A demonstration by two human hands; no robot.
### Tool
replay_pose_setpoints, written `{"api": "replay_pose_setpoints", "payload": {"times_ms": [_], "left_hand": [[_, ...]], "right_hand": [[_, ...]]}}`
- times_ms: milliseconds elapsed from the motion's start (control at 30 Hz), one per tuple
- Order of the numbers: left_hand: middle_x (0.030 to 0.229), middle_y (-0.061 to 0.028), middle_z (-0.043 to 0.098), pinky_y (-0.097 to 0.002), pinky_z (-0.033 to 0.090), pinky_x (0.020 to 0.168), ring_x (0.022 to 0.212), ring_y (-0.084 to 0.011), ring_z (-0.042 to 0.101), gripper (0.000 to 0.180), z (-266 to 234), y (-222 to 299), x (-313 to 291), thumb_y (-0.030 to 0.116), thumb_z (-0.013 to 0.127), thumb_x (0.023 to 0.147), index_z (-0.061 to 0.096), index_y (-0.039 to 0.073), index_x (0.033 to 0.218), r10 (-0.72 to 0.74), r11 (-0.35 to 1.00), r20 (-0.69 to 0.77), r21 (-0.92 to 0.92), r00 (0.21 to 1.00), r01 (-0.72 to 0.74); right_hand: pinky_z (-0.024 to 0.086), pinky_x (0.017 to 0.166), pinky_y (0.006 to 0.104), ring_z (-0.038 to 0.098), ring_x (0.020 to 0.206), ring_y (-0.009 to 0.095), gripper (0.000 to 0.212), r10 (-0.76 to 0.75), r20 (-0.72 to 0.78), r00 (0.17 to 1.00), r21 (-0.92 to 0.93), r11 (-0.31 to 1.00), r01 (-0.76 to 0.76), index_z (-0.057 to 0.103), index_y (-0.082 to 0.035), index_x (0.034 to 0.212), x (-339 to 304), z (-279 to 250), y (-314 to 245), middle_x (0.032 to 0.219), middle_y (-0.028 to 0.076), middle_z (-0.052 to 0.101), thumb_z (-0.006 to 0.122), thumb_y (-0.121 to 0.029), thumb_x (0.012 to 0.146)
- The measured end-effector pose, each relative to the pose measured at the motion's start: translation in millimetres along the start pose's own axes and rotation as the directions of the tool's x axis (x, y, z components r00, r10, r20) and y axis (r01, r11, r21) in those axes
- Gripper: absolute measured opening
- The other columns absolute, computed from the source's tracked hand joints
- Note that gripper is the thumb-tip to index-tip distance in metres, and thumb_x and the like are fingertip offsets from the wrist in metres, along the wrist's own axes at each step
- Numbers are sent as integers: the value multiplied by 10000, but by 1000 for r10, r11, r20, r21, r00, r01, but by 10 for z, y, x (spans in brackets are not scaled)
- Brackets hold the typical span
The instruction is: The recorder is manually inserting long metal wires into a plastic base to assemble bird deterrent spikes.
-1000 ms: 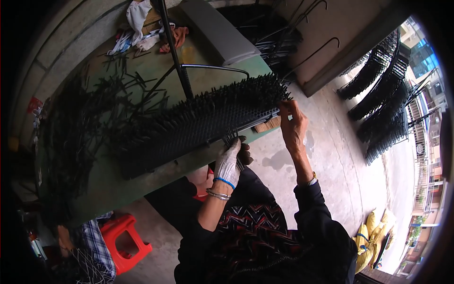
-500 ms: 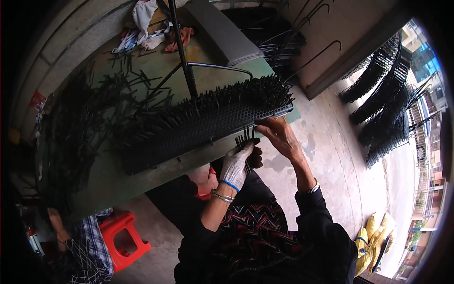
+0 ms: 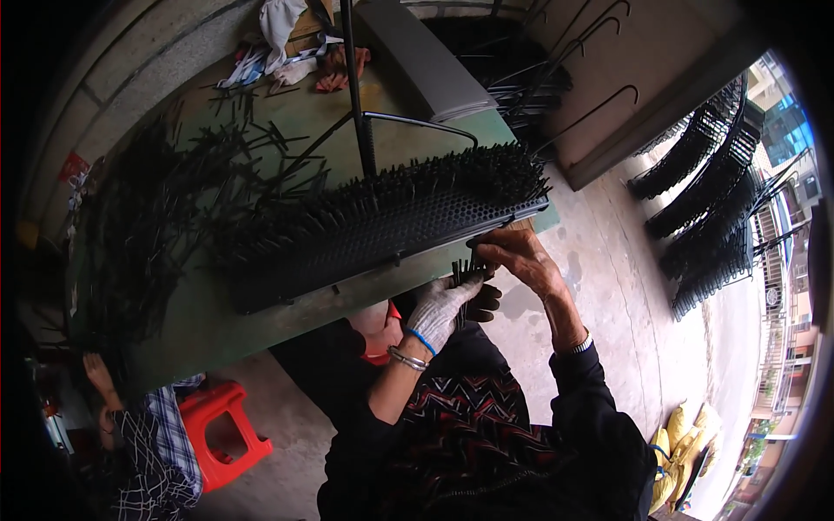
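My left hand (image 3: 441, 304), in a pale glove with dark fingertips, is closed round a bunch of thin black sticks (image 3: 460, 273) that point upward. Just above them is my bare right hand (image 3: 521, 260), its thumb and forefinger pinched at the top of a black stick from the bunch. Beyond both hands lies a long black perforated board (image 3: 365, 245), tilted on the table. Many short black sticks (image 3: 417, 170) stand in its far rows, while its near rows show bare holes.
Loose black sticks (image 3: 165, 200) cover the left of the green table (image 3: 200, 343). A black metal stand (image 3: 363, 130) rises behind the board, near a grey panel (image 3: 426, 61) and rags (image 3: 291, 65). A red stool (image 3: 224, 434) and another person's hand (image 3: 100, 373) are lower left.
My right hand has moved down from the board's near edge to the tops of the sticks in my left hand. My left hand has shifted slightly right, and the view has shifted a little.
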State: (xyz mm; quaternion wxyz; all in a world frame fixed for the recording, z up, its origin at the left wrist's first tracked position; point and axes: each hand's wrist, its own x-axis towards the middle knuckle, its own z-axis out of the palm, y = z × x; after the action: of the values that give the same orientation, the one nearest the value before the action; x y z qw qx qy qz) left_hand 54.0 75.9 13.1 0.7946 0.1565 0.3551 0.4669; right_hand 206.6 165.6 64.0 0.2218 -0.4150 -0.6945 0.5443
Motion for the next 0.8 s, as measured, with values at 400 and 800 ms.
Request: {"api": "replay_pose_setpoints", "payload": {"times_ms": [400,800], "left_hand": [[962,-128,683,-304,562,646,823,-211,685,288,-52,58,-11,205,554,946,605,4,1146,-28,1000,77,2,997,28],[876,-166,695,-239,446,421,534,-129,584,359,-146,173,104,394,518,955,545,85,1135,-31,998,-149,-53,988,24]], "right_hand": [[509,647,271,629,686,151,186,50,78,996,50,997,-54,632,57,954,50,-22,-60,766,78,653,603,-119,902],[496,697,261,640,735,107,132,-230,-471,852,-249,961,121,634,15,990,181,-144,-238,767,65,671,587,-68,899]]}}
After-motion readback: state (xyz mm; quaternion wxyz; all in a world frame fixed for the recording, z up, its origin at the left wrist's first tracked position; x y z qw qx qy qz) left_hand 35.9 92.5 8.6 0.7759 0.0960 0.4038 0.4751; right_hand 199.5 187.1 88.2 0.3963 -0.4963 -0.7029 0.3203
